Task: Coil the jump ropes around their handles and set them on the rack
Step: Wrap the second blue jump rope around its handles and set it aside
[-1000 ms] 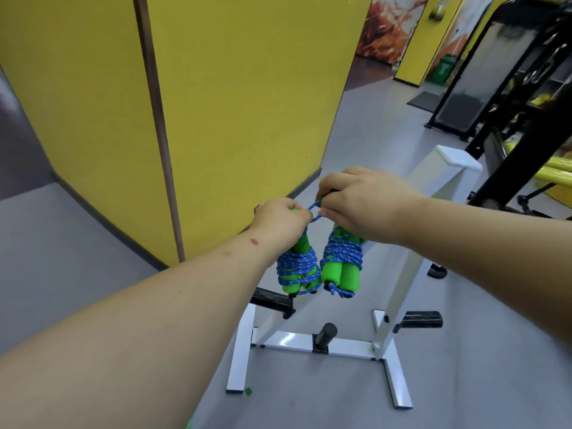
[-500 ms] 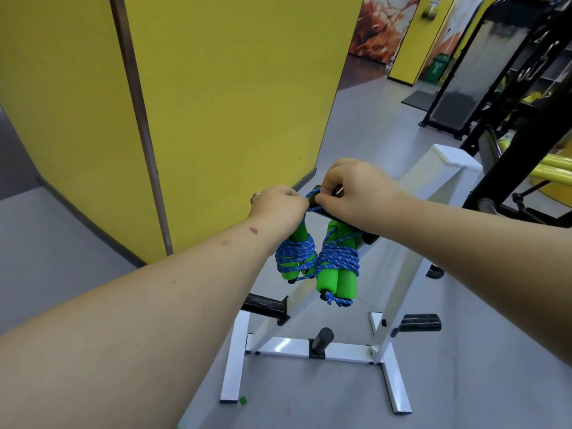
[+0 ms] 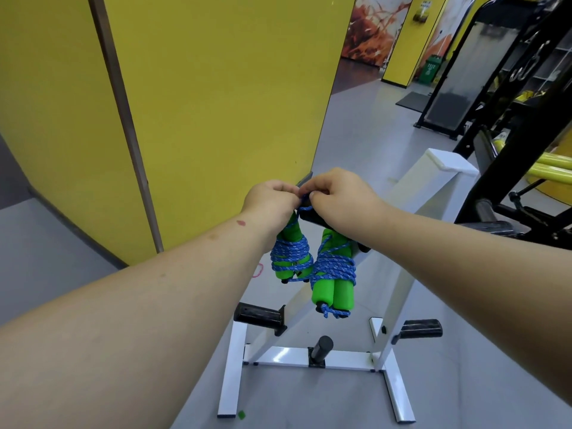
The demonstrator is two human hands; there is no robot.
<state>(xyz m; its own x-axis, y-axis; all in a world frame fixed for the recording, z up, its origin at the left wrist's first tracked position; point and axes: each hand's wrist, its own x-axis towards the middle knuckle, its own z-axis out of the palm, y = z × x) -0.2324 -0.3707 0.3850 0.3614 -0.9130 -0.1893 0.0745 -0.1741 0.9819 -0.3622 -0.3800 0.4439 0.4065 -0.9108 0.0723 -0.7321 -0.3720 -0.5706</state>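
Two jump ropes with green foam handles and blue speckled cord hang side by side. My left hand (image 3: 270, 201) grips the top of the left bundle (image 3: 291, 258), its cord coiled round the handles. My right hand (image 3: 337, 196) pinches a blue cord loop above the right bundle (image 3: 332, 280) at a black upper peg (image 3: 312, 216) of the white rack (image 3: 402, 193). The right bundle hangs lower, against the rack's slanted post. Both hands meet over the peg, and the loop itself is mostly hidden by my fingers.
The rack has more black pegs low down (image 3: 260, 315) (image 3: 418, 328) (image 3: 322, 346) and a white floor frame (image 3: 309, 362). A yellow wall panel (image 3: 216, 103) stands just left. Black gym machines (image 3: 526, 134) with yellow bars fill the right. Grey floor lies around.
Both hands have shifted slightly up and toward the rack's upper peg with the bundles. The right bundle now hangs lower than the left, and the view has drawn closer.
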